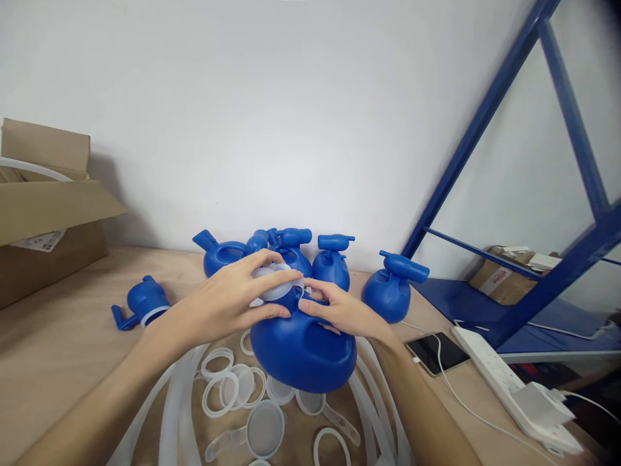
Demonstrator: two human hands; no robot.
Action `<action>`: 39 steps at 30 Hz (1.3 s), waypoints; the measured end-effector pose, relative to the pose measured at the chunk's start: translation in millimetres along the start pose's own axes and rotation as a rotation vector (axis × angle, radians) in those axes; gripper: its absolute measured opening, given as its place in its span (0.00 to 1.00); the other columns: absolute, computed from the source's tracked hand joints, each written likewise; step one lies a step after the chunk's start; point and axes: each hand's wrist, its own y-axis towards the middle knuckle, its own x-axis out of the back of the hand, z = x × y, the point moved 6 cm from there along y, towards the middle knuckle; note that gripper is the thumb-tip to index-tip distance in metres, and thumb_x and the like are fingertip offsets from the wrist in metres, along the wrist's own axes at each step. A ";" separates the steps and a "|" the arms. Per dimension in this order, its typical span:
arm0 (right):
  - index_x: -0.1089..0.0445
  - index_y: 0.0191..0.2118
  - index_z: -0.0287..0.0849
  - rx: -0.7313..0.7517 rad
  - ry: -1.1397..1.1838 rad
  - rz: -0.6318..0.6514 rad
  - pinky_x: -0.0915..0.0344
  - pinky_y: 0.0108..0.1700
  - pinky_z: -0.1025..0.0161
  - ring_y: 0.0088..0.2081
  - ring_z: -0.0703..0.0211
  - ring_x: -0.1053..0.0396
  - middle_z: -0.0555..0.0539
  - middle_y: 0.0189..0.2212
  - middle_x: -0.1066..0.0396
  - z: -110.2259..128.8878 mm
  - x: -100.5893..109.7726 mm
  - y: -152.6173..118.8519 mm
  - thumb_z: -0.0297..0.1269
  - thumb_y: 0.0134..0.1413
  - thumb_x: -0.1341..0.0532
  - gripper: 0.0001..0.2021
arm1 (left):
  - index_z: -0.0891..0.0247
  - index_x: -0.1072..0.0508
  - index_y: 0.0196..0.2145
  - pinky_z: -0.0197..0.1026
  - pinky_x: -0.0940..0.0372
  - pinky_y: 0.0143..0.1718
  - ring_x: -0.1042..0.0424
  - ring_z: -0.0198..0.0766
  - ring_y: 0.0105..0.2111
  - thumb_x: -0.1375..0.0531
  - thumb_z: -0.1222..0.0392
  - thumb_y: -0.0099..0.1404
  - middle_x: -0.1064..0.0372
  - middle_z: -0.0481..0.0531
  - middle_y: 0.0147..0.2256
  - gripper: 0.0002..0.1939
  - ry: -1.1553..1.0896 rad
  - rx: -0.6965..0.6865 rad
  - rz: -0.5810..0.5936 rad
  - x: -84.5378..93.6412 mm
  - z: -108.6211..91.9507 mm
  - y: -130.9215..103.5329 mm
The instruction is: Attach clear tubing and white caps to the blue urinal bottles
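Observation:
A round-bellied blue plastic bottle (305,353) with a loop handle is tilted in front of me, above the table. My left hand (237,291) is closed over a translucent white cap (275,285) at the bottle's neck, thumb underneath. From the other side, my right hand (342,307) pinches the cap's strap near the neck, its other fingers by the handle. Whether the cap is seated on the neck is hidden by my fingers. Below the bottle lie loose caps with straps (265,428) and several white rings (332,448).
Several blue bottles with spouted tops (330,268) stand along the wall, another (387,296) to the right. A blue spouted top (147,303) lies left. Coiled translucent tubing (177,408) surrounds the caps. A cardboard box (53,213), phone (436,353) and power strip (514,388) flank the work area.

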 end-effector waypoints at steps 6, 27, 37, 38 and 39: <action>0.24 0.58 0.45 0.038 -0.107 -0.100 0.29 0.33 0.65 0.38 0.56 0.25 0.46 0.42 0.21 15.4 -6.5 -1.4 0.57 0.61 0.34 0.27 | 0.56 0.29 0.60 0.43 0.30 0.39 0.24 0.49 0.48 0.42 0.45 0.75 0.29 0.57 0.56 0.21 0.078 0.119 0.040 1.9 -6.0 2.0; 0.19 0.52 0.48 0.203 -0.338 -0.245 0.31 0.48 0.57 0.44 0.52 0.24 0.48 0.44 0.18 34.5 -5.3 -10.1 0.47 0.61 0.33 0.17 | 0.60 0.25 0.39 0.42 0.40 0.33 0.26 0.42 0.37 0.48 0.51 0.78 0.26 0.51 0.37 0.16 0.056 0.207 -0.011 -11.5 -1.0 9.7; 0.21 0.54 0.52 0.195 -0.396 -0.306 0.29 0.49 0.55 0.48 0.50 0.23 0.49 0.50 0.18 31.0 -6.5 -12.2 0.50 0.62 0.34 0.18 | 0.60 0.24 0.40 0.42 0.38 0.31 0.25 0.44 0.37 0.43 0.44 0.74 0.24 0.53 0.40 0.17 0.157 0.206 -0.043 -11.7 -4.5 9.1; 0.21 0.55 0.52 0.197 -0.394 -0.304 0.29 0.50 0.55 0.49 0.49 0.22 0.49 0.51 0.19 30.3 -6.5 -12.1 0.50 0.63 0.34 0.18 | 0.60 0.24 0.40 0.42 0.38 0.31 0.25 0.44 0.37 0.42 0.45 0.73 0.24 0.53 0.40 0.16 0.163 0.200 -0.042 -11.9 -4.4 8.8; 0.21 0.55 0.53 0.200 -0.389 -0.302 0.28 0.51 0.54 0.49 0.49 0.22 0.49 0.51 0.19 29.8 -6.4 -12.3 0.50 0.63 0.34 0.18 | 0.60 0.24 0.40 0.41 0.38 0.31 0.25 0.43 0.37 0.42 0.48 0.73 0.24 0.53 0.40 0.14 0.163 0.194 -0.042 -12.1 -4.4 8.6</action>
